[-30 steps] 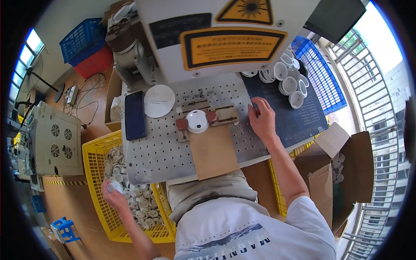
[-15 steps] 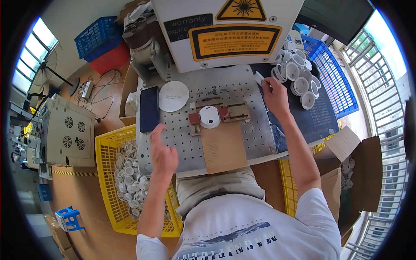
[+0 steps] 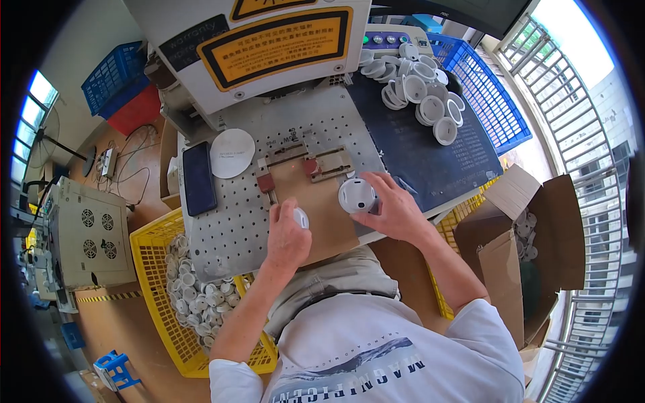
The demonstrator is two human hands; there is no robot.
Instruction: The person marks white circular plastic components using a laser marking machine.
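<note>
My right hand [image 3: 393, 208] grips a white round plastic cover [image 3: 356, 196] by its edge, fingers and thumb spread around it. A small dark slot shows on the cover's face. Closer to the left, my left hand [image 3: 289, 236] is closed around another white round piece [image 3: 301, 217], mostly hidden by the fingers. Both hands are above the brown cardboard sheet [image 3: 316, 201] at the table's front. Just beyond them is a metal clamping fixture [image 3: 329, 163] with red jaws [image 3: 266, 183], and nothing sits between the jaws.
A dark phone [image 3: 199, 178] and a white disc [image 3: 232, 153] lie on the perforated metal table [image 3: 222, 235]. White round parts [image 3: 414, 88] are heaped on a dark board at right. A yellow basket [image 3: 156, 285] of parts stands at left, a cardboard box [image 3: 500, 262] at right. A machine housing [image 3: 269, 47] overhangs the back.
The white cover has left the fixture. My right hand has come back from beside the heap, and my left hand has moved right from near the phone. Both now hold white round pieces.
</note>
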